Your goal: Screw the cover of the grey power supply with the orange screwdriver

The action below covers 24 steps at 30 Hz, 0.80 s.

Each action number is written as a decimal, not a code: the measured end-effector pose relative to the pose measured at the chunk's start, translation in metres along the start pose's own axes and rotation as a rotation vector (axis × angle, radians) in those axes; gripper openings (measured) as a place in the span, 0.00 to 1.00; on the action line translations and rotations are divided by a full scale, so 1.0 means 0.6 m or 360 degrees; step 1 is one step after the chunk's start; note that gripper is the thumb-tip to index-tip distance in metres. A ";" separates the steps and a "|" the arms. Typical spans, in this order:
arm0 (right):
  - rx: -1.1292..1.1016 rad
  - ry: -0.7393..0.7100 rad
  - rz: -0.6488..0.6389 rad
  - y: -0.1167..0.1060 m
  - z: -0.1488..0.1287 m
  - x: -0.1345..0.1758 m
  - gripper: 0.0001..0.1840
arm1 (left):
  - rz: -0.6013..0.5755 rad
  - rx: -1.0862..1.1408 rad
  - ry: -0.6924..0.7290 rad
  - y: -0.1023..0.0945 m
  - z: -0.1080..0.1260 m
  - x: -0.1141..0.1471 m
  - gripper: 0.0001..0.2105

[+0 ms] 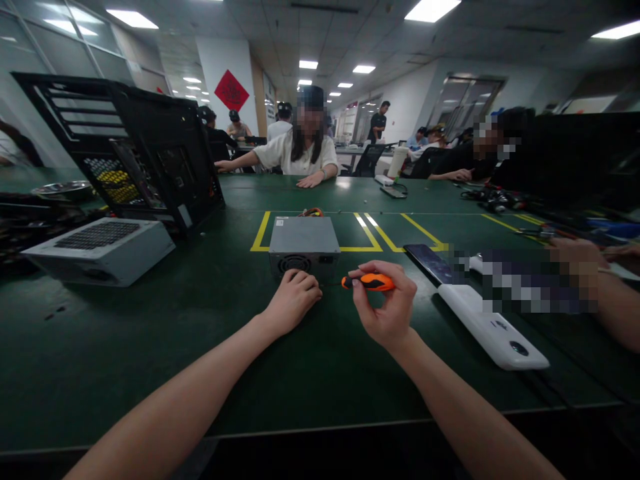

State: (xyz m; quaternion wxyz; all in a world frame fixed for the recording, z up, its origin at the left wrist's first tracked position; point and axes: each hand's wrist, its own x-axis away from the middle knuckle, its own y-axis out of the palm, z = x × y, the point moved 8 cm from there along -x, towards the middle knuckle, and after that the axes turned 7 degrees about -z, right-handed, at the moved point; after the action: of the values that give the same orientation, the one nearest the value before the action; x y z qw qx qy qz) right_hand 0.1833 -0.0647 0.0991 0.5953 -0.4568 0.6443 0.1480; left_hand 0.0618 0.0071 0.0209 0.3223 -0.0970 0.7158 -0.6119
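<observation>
A grey computer power supply point(305, 233) stands on the green table in front of me, its fan grille and socket side facing me. My left hand point(295, 300) is down at its front face, fingers curled together; what they hold, if anything, is hidden. In my right hand point(387, 307) is an orange and black screwdriver point(377, 282), gripped by its handle and held sideways. Its thin dark shaft points left, toward my left fingertips and the lower front of the power supply. Whether the tip touches anything cannot be made out.
On the left stand an open black computer case point(165, 160) and another grey power supply point(100, 247). Yellow tape point(260, 233) marks the table. A white power bank-like device point(493, 327) and a dark phone point(433, 262) lie right. A person point(305, 153) sits opposite; a co-worker's hand point(580, 267) is at right.
</observation>
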 end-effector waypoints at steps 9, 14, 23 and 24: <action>0.0011 -0.0005 -0.0007 0.001 -0.003 0.000 0.18 | -0.0036 -0.0380 0.0132 0.001 0.017 -0.004 0.09; 0.0061 0.0032 -0.0022 0.000 -0.002 -0.001 0.16 | -0.0047 -0.0473 0.0151 -0.001 0.024 -0.005 0.08; 0.0023 -0.0020 0.0099 -0.020 -0.007 -0.004 0.17 | 0.0064 0.0049 -0.0134 -0.007 -0.015 -0.001 0.06; -0.0014 0.0002 0.0147 -0.027 -0.006 -0.004 0.18 | 0.0129 0.0199 -0.0185 -0.011 -0.024 0.002 0.05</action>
State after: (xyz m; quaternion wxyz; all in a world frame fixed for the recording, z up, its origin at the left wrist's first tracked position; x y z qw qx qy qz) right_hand 0.1933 -0.0751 0.1076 0.5854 -0.4292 0.6644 0.1779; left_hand 0.0507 0.0168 0.0273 0.3932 -0.0830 0.6596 -0.6352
